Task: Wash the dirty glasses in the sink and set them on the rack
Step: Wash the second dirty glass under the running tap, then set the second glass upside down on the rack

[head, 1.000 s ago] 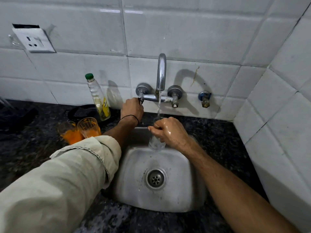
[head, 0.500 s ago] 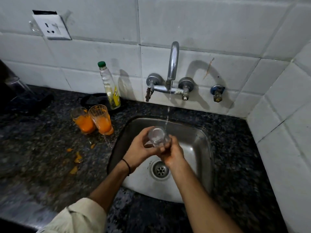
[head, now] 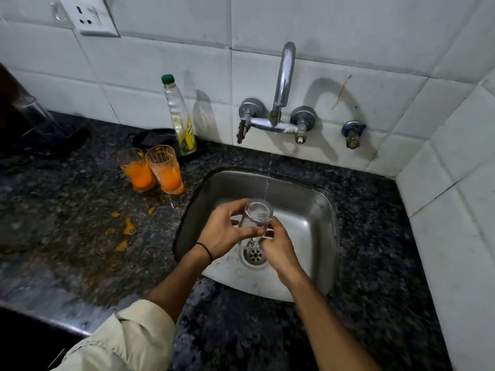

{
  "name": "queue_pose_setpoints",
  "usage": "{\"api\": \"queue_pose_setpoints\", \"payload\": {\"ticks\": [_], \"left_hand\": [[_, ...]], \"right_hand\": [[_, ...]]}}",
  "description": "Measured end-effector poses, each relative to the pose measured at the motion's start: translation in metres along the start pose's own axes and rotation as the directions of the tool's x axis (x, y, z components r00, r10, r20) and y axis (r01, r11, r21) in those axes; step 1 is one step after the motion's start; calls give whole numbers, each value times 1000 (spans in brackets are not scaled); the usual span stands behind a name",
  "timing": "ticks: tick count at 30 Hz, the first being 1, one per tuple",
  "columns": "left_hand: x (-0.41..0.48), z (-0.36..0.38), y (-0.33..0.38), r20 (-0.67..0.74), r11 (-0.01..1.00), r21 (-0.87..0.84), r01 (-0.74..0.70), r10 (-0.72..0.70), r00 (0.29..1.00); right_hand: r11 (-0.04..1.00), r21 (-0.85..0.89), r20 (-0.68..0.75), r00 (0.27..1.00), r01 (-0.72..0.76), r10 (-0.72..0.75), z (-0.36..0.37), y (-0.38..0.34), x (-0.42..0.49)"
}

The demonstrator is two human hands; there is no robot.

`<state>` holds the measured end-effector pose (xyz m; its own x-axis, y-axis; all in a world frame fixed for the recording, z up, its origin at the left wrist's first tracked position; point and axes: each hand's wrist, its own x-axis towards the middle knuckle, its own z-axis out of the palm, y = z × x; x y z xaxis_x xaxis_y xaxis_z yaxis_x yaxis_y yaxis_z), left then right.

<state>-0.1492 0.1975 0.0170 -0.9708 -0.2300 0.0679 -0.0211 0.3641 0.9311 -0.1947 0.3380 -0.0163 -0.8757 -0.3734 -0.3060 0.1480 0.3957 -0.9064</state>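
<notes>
Head view, hands: left hand [head: 222, 231] and right hand [head: 278, 250] together grip one clear glass [head: 255, 218] over the sink [head: 308, 210], beneath a thin water stream [head: 266, 183].
Glass axis: tilted, one round end up toward the camera, the other down toward the drain.
Counter [head: 80, 210]: two orange-stained glasses [head: 136, 170] [head: 164, 168], upright, side by side, left of the sink.
Beyond: one green-capped bottle [head: 179, 116]; one wall tap [head: 284, 84].
</notes>
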Motion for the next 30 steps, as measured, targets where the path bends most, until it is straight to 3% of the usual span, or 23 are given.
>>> {"api": "queue_pose_setpoints", "payload": {"ticks": [3,8,12,16,24,30], "left_hand": [[-4,-5,3,-21,999,25,-34,34,999],[-6,-29,6,-73,999,44,-25,29,997],[-13,-66,11,-53,999,31,-11,13,998],[-27,-123,6,-179,1000,-3,-4,3,984],[-50,-242,-40,-540,988,-81,131,-154,828],[-52,-355,-105,-596,956,-105,273,-280,752]], "right_hand": [[990,-8,112,984,140,-138,1,-7,-5],[988,70,54,989,136,-140,18,-19,4],[964,101,50,966,246,-252,37,-45,4],[934,70,116,927,352,-358,64,-79,11],[884,137,199,862,448,-467,158,-167,43],[883,188,217,859,430,-464,274,-226,78]]}}
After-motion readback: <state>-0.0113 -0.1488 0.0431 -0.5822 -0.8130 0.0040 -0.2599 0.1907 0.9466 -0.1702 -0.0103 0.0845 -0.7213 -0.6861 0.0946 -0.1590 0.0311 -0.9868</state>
